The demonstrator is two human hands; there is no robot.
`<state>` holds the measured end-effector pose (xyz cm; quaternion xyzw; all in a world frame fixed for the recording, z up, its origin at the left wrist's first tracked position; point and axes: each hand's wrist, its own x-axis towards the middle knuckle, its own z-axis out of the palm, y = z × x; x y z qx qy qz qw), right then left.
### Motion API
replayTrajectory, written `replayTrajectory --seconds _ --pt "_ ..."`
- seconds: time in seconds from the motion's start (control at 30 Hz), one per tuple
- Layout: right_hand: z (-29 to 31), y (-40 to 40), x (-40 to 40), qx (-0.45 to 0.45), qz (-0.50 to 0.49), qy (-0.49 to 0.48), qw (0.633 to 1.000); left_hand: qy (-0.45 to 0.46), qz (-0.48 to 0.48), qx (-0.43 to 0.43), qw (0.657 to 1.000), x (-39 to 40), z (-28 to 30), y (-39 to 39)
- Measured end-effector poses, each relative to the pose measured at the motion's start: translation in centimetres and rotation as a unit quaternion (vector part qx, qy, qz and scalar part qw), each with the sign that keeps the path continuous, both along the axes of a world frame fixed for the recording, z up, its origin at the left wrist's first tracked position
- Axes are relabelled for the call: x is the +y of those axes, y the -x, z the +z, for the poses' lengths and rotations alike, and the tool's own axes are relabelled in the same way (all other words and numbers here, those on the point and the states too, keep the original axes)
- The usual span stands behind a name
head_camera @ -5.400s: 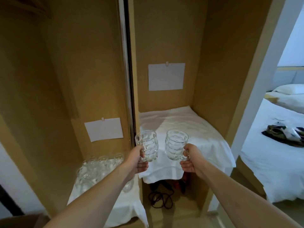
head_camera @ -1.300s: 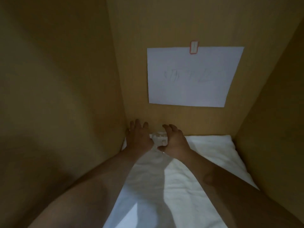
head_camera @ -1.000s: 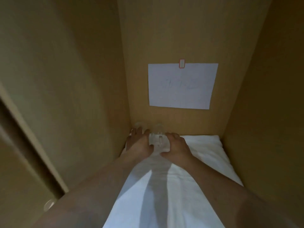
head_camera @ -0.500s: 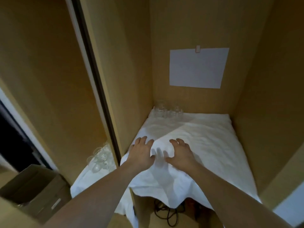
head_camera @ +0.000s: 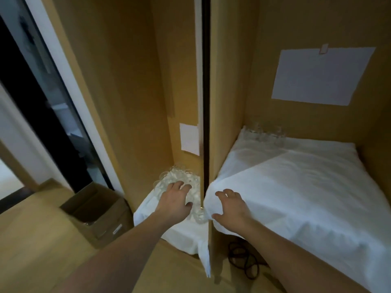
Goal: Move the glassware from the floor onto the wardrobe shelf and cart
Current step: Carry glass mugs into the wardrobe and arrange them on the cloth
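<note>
Two clear glass mugs [head_camera: 264,135] stand at the back left corner of the wardrobe shelf [head_camera: 306,187], which is covered by a white cloth. A cluster of several clear glasses [head_camera: 179,180] sits low on a white cloth in the left compartment. My left hand [head_camera: 174,200] hovers over that cluster with fingers spread and holds nothing. My right hand [head_camera: 230,208] is over the front left corner of the shelf cloth, fingers loosely spread, empty.
A wooden partition with a dark door edge [head_camera: 205,123] separates the two compartments. An open cardboard box [head_camera: 95,212] stands on the wood floor at left. Black cables [head_camera: 243,261] lie under the shelf. White paper sheets [head_camera: 317,77] are pinned to the back walls.
Both hands have left the two mugs at the shelf's back corner and drawn back to the front. The view swung left; my left hand now reaches over the lower glasses.
</note>
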<state>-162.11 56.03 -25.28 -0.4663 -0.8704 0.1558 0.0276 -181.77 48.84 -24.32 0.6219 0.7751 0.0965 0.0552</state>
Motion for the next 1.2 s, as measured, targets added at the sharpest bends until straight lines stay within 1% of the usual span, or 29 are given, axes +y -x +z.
replayTrajectory --seconds 0.17,0.4,0.53,0.67,0.9,1.0,1.2 --pt "-0.9 8.0 -2.3 0.024 -0.004 0.042 0.999 0.047 0.017 -0.013 0.999 -2.6 -1.0 8.6" --pt "-3.4 18.6 -4.0 0.037 -0.048 0.101 0.993 0.075 0.043 -0.071 0.994 -4.9 -3.1 19.1" --pt "-5.4 22.0 -4.5 0.045 -0.082 0.127 0.988 0.085 0.049 -0.086 0.991 -4.6 -4.6 23.7" --pt "-7.1 23.6 -3.9 0.021 -0.102 0.153 0.983 0.092 0.072 -0.127 0.985 -3.4 -6.2 25.4" --pt "-10.4 27.9 3.0 0.015 -0.118 0.176 0.977 0.086 0.103 -0.181 0.974 1.9 -10.1 29.2" --pt "-12.3 30.5 7.3 0.008 -0.124 0.193 0.973 0.118 0.117 -0.201 0.965 4.9 -11.9 31.5" --pt "-16.7 34.3 15.1 -0.023 -0.147 0.228 0.962 0.176 0.145 -0.204 0.952 12.2 -15.2 35.9"
